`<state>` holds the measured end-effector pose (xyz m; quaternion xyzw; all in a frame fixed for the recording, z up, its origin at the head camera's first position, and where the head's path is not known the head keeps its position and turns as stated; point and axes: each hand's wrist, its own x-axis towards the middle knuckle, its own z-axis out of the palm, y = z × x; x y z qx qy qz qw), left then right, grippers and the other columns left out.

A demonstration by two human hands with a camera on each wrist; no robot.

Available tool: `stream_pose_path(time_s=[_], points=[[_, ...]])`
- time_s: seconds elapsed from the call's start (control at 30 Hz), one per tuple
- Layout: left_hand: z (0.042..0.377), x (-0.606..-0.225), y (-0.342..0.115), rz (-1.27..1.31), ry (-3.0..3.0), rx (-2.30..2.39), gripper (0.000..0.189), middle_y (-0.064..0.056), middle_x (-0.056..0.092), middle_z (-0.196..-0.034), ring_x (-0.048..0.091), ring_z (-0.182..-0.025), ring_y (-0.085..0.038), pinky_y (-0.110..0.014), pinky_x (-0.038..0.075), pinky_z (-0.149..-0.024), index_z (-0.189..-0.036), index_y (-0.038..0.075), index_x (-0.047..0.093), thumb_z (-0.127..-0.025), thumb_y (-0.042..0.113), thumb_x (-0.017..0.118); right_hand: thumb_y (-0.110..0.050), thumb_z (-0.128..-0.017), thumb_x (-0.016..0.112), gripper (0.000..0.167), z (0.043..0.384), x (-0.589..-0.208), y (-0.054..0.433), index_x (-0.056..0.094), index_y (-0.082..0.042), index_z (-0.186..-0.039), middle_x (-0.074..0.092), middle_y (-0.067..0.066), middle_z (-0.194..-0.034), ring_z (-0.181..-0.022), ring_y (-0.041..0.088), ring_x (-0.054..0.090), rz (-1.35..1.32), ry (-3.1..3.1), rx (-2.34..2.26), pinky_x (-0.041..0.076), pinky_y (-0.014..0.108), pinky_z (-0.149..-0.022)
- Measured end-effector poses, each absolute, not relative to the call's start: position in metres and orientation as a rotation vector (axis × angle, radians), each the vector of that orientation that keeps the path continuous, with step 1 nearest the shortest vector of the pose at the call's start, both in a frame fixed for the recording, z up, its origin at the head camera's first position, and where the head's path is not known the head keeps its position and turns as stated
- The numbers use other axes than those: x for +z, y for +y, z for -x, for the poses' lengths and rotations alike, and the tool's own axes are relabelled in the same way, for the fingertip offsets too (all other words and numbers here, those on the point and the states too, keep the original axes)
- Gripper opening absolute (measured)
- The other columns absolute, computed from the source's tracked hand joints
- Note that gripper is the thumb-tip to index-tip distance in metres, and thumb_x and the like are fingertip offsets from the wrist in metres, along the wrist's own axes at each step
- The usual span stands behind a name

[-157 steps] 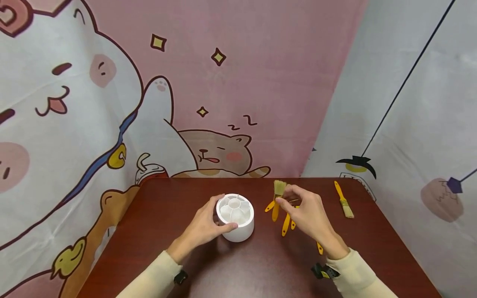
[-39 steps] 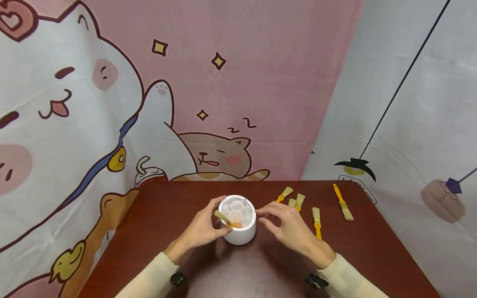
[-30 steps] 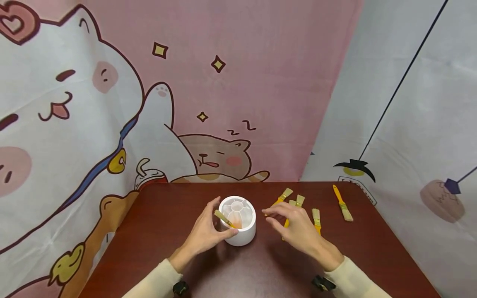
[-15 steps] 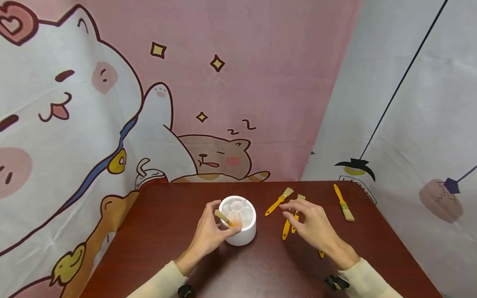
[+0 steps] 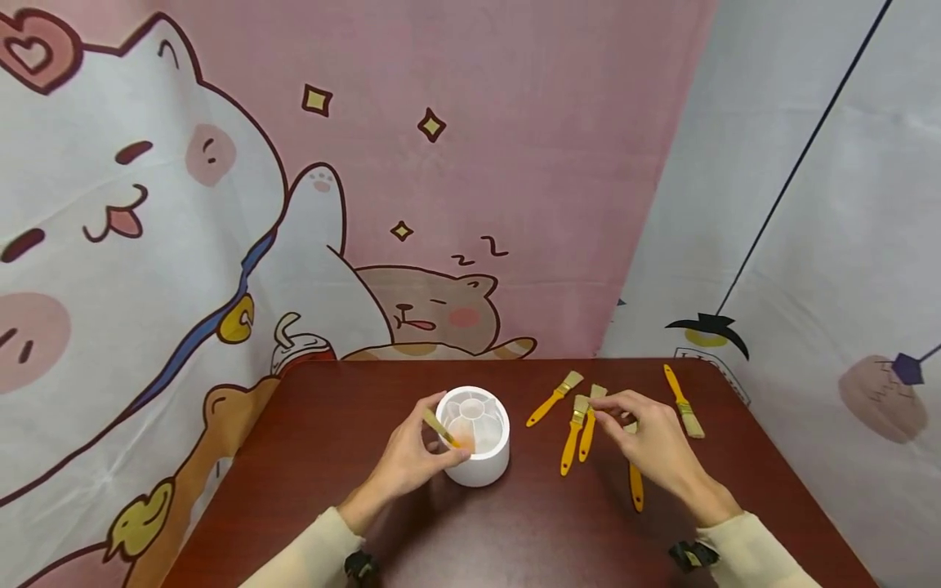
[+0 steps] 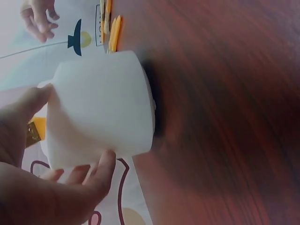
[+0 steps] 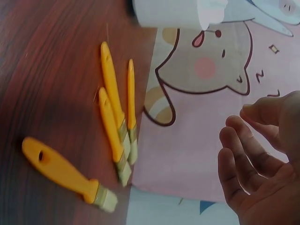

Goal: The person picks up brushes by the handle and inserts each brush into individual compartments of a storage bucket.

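A white round holder with several compartments stands on the table. My left hand grips its left side, thumb at the near rim and fingers behind. In the left wrist view the thumb and fingers span the holder. One paintbrush leans inside it, bristles up and to the left, its yellow handle mostly hidden by the wall. To the right, my right hand hovers with fingers loosely bent and nothing between them. Below it lies a yellow-handled paintbrush, partly covered by the hand. Two more paintbrushes lie just left of its fingertips.
Another paintbrush lies between the holder and the right hand, toward the back. At the far right is one more paintbrush, bristles toward me. The dark red table ends at a cartoon-printed cloth.
A paintbrush now leans in the holder, which held none about five seconds ago. The right hand has drawn away from the holder's rim, rightward over the brushes. The left hand keeps its hold.
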<state>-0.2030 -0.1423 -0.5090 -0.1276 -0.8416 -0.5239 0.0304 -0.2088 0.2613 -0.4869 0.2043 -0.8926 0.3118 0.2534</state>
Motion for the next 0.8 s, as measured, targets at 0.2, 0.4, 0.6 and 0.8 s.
stream_pose_path(time_s=[0.2,0.4,0.6,0.8], points=[[0.211,-0.512,-0.15,0.516,-2.608,-1.707,0.101,-0.023,0.066,-0.164,0.072,-0.142,-0.043,-0.052,0.068,-0.108,-0.176,0.009,0.046,-0.091,0.011,0.1,-0.008,-0.103,0.089,0.022,0.212,-0.491,0.277,0.089,-0.013,-0.124,0.084,-0.001,-0.106,-0.077,0.003,0.065,-0.487,-2.512,0.873,0.055,0.022,-0.065],[0.213,-0.514,-0.154,0.562,-2.617,-1.752,0.104,-0.024,0.058,-0.173,0.063,-0.154,-0.048,-0.058,0.061,-0.118,-0.181,0.01,0.038,-0.094,0.008,0.095,-0.009,-0.106,0.086,0.021,0.216,-0.498,0.287,0.088,-0.009,-0.127,0.086,0.007,-0.113,-0.075,0.006,0.061,-0.431,-2.58,0.887,0.05,0.024,-0.061],[0.209,-0.517,-0.15,0.501,-2.577,-1.76,0.11,-0.024,0.056,-0.176,0.062,-0.156,-0.051,-0.065,0.056,-0.124,-0.183,0.014,0.035,-0.093,0.013,0.098,-0.012,-0.106,0.086,0.023,0.218,-0.503,0.293,0.088,-0.012,-0.129,0.087,0.013,-0.121,-0.074,0.008,0.059,-0.378,-2.604,0.86,0.047,0.024,-0.06],[0.196,-0.518,-0.139,0.305,-2.53,-1.681,0.116,-0.02,0.058,-0.173,0.068,-0.151,-0.047,-0.061,0.058,-0.123,-0.18,0.016,0.038,-0.086,0.022,0.106,-0.009,-0.104,0.088,0.023,0.217,-0.508,0.302,0.089,-0.012,-0.127,0.088,0.013,-0.121,-0.081,0.007,0.068,-0.364,-2.574,0.826,0.053,0.025,-0.066]])
